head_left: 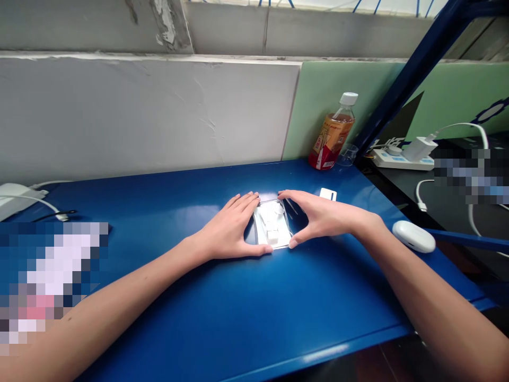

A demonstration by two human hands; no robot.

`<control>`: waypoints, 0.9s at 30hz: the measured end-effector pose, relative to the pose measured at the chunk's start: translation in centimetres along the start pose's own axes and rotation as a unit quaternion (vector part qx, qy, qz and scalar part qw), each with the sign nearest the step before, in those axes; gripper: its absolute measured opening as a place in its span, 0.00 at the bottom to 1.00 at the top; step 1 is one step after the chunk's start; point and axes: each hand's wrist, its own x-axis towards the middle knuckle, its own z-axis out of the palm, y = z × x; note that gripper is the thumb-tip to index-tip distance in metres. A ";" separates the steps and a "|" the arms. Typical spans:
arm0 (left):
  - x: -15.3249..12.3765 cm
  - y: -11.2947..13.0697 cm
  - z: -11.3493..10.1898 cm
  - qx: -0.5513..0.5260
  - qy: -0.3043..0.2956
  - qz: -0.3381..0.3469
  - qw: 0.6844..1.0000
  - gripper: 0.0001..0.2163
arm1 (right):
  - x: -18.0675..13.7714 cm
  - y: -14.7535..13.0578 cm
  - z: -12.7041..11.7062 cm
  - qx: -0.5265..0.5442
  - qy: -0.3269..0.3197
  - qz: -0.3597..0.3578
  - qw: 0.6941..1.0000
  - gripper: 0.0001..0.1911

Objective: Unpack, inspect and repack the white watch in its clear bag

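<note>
A small clear plastic case [273, 223] with white contents lies on the blue tabletop. Inside are what look like a white charger and a coiled cable, though their shapes are hard to make out. My left hand [234, 225] spans its left side, thumb at the front edge and fingertips at the back left corner. From the right, my right hand [314, 212] holds it with the thumb at the front right corner and the fingertips at the back edge. Both palms stay apart from the case. A small white card-like piece [328, 194] lies behind my right hand.
A drink bottle [333, 132] stands by the wall, beside a small clear cup [347, 155]. Near my right forearm lies a white oval case [414, 236]. A power strip [403, 158] with cables is at right; another white cabled block [19, 200] is at far left.
</note>
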 end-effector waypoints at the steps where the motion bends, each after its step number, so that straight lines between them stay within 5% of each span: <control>1: 0.0 0.0 0.0 -0.001 -0.001 -0.001 1.000 0.55 | 0.0 -0.1 0.0 -0.002 -0.002 0.000 1.000 0.60; 21: -0.2 -0.2 0.1 0.017 0.005 0.025 1.000 0.51 | -0.1 -0.4 -0.1 0.002 -0.007 -0.013 1.000 0.61; 27: -0.3 -0.1 0.0 0.028 0.008 0.036 0.999 0.47 | 0.1 -0.8 -0.6 -0.007 0.033 -0.053 0.998 0.40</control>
